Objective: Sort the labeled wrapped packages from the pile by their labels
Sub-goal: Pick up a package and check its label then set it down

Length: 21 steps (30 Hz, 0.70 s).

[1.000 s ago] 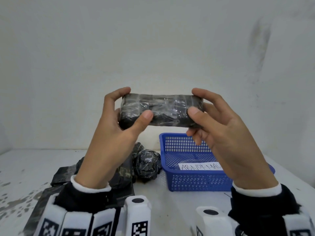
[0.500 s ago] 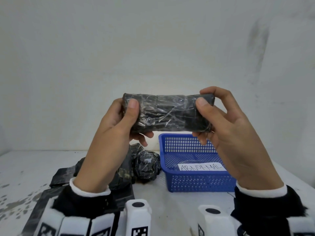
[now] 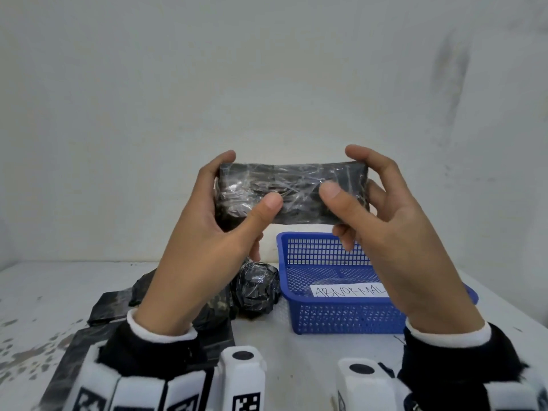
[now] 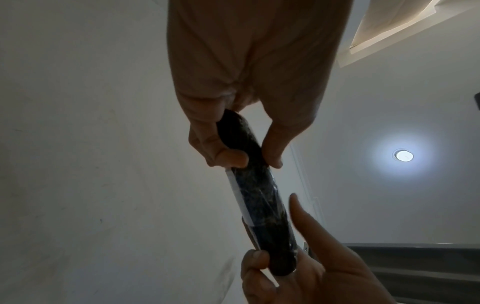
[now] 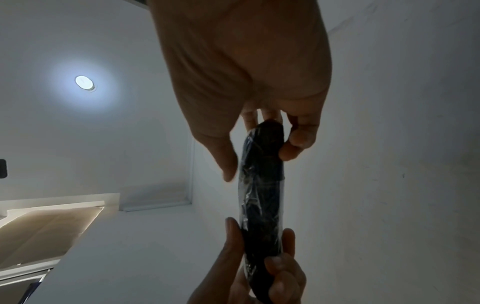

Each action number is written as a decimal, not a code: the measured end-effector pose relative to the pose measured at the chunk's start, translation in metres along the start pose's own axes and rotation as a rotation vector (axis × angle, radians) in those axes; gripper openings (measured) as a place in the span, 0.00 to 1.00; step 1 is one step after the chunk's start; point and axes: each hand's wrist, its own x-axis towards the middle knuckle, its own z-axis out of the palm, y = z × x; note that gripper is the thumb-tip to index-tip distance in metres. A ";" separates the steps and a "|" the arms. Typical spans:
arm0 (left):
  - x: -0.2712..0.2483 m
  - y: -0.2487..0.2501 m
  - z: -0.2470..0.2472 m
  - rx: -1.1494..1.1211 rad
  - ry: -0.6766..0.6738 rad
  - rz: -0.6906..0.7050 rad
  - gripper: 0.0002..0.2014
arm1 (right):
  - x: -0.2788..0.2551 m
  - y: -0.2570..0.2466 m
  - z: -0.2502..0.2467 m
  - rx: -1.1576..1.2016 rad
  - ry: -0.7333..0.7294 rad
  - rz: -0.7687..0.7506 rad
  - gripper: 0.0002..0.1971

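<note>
Evidently early in the sorting, the left hand [image 3: 204, 229] and right hand [image 3: 382, 232] pinched the ends of one wrapped package [image 3: 292, 192] mid-frame, above the blue basket [image 3: 341, 318], while the pile [image 3: 255, 289] lower left remained unsorted.

The held package [image 3: 292, 197] is black under shiny clear film. The basket [image 3: 341, 318] at 4 o'clock is blue, with a white label [image 3: 350, 291]. The counter [image 3: 44, 286] is white with grey spots.
</note>
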 end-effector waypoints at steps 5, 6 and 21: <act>0.001 0.000 -0.001 -0.022 0.012 -0.001 0.41 | -0.001 -0.001 -0.002 0.001 -0.037 -0.024 0.33; 0.001 0.000 -0.001 -0.022 0.014 0.003 0.40 | -0.001 0.000 -0.002 -0.012 -0.037 -0.026 0.34; 0.003 -0.007 0.008 -0.105 0.056 0.026 0.23 | -0.001 0.009 0.005 -0.129 0.010 -0.065 0.28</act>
